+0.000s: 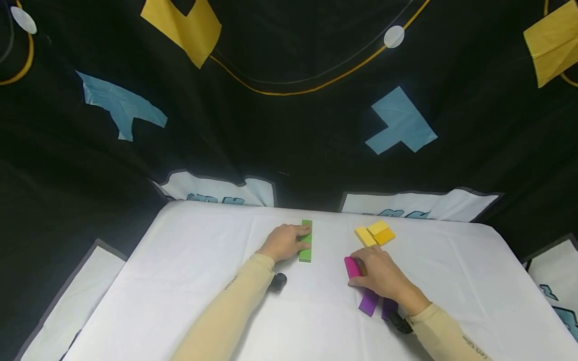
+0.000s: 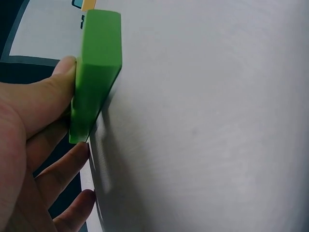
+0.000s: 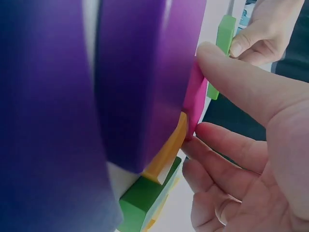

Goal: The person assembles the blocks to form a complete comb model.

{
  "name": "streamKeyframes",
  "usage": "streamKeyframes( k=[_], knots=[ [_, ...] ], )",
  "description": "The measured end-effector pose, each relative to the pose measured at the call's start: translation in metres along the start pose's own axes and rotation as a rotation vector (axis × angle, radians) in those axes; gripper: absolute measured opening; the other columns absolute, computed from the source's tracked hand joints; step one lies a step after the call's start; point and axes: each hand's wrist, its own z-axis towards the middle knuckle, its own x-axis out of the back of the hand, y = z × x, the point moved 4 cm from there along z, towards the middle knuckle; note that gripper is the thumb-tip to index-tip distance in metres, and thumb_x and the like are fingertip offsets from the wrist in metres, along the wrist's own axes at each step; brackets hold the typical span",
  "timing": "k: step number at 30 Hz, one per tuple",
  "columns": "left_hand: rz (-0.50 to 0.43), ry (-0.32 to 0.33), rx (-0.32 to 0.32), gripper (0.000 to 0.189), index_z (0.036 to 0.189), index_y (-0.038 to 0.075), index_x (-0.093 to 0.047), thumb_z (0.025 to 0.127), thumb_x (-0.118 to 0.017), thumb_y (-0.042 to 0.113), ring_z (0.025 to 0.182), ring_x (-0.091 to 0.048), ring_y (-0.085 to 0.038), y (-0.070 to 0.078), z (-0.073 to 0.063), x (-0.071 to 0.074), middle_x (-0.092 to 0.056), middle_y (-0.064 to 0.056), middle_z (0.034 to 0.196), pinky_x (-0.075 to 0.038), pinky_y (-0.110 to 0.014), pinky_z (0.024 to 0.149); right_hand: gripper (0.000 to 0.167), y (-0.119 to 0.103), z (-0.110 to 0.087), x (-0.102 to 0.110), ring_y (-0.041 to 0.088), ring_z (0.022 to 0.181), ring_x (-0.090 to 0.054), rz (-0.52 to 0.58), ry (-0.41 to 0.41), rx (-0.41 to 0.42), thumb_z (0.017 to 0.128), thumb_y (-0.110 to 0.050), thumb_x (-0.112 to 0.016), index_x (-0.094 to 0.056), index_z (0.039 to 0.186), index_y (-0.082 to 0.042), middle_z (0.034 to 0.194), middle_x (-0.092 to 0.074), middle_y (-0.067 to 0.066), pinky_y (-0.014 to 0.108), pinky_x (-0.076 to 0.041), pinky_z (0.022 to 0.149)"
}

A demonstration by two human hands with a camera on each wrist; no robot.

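Observation:
On the left of the white table, my left hand [image 1: 282, 242] holds a long green block [image 1: 305, 255] by its near side, thumb and fingers spread along it. The left wrist view shows the thumb [image 2: 64, 79] against the green block's side [image 2: 99, 43]. My right hand [image 1: 381, 271] pinches a magenta block [image 1: 351, 267], thumb at one end and fingers at the other. Beside that hand lie a purple block [image 1: 369, 303] and a darker purple one [image 1: 389, 308]. In the right wrist view, an orange-yellow block [image 3: 169, 150] and another green block [image 3: 145, 193] show past the purple ones.
Several yellow blocks [image 1: 377, 232] form a small cluster beyond my right hand. The white tablecloth [image 1: 180, 260] covers the table, and a black curtain [image 1: 298, 145] with yellow and blue shapes hangs behind its far edge. Dark wrist devices [image 1: 279, 282] are under both wrists.

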Motion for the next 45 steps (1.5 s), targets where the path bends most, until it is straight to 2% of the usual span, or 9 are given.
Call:
streamKeyframes(
  k=[9, 17, 26, 33, 45],
  knots=[
    [-0.017, 0.012, -0.003, 0.048, 0.136, 0.016, -0.065, 0.092, -0.073, 0.033, 0.135, -0.051, -0.032, 0.001, 0.000, 0.002, -0.054, 0.008, 0.145, -0.041, -0.044, 0.112, 0.060, -0.006, 0.002, 0.003, 0.026, 0.104, -0.057, 0.026, 0.058, 0.007, 0.072, -0.031, -0.092, -0.070, 0.120, -0.002, 0.112, -0.070, 0.008, 0.040, -0.056, 0.087],
    [-0.022, 0.011, 0.005, 0.048, 0.136, 0.016, -0.065, 0.092, -0.073, 0.033, 0.136, -0.050, -0.031, 0.002, -0.002, 0.003, -0.054, 0.007, 0.146, -0.040, -0.045, 0.113, 0.059, -0.024, -0.001, 0.004, 0.033, 0.114, -0.060, 0.034, 0.119, 0.104, 0.071, -0.033, -0.092, -0.071, 0.116, -0.001, 0.113, -0.072, 0.011, 0.050, -0.050, 0.101],
    [-0.015, 0.009, 0.003, 0.048, 0.137, 0.017, -0.064, 0.092, -0.074, 0.032, 0.136, -0.050, -0.030, 0.002, -0.002, 0.003, -0.054, 0.008, 0.146, -0.040, -0.044, 0.113, 0.059, -0.041, 0.001, 0.000, 0.028, 0.113, -0.060, 0.037, 0.146, 0.119, 0.071, -0.035, -0.092, -0.072, 0.116, -0.002, 0.114, -0.072, 0.009, 0.045, -0.054, 0.095],
    [-0.015, 0.006, 0.009, 0.049, 0.138, 0.019, -0.063, 0.092, -0.074, 0.033, 0.136, -0.050, -0.030, 0.001, -0.003, 0.002, -0.054, 0.008, 0.146, -0.040, -0.044, 0.113, 0.056, -0.054, 0.001, -0.006, 0.024, 0.104, -0.061, 0.026, 0.183, 0.147, 0.068, -0.035, -0.093, -0.074, 0.111, -0.003, 0.109, -0.073, 0.007, 0.039, -0.055, 0.088],
    [-0.035, 0.017, 0.006, 0.051, 0.137, 0.018, -0.064, 0.090, -0.075, 0.033, 0.135, -0.050, -0.033, 0.002, -0.004, 0.002, -0.054, 0.008, 0.146, -0.039, -0.048, 0.113, 0.058, -0.074, 0.004, -0.018, 0.024, 0.100, -0.061, 0.027, 0.185, 0.162, 0.068, -0.037, -0.093, -0.074, 0.110, -0.002, 0.107, -0.074, 0.008, 0.041, -0.055, 0.086]
  ],
)
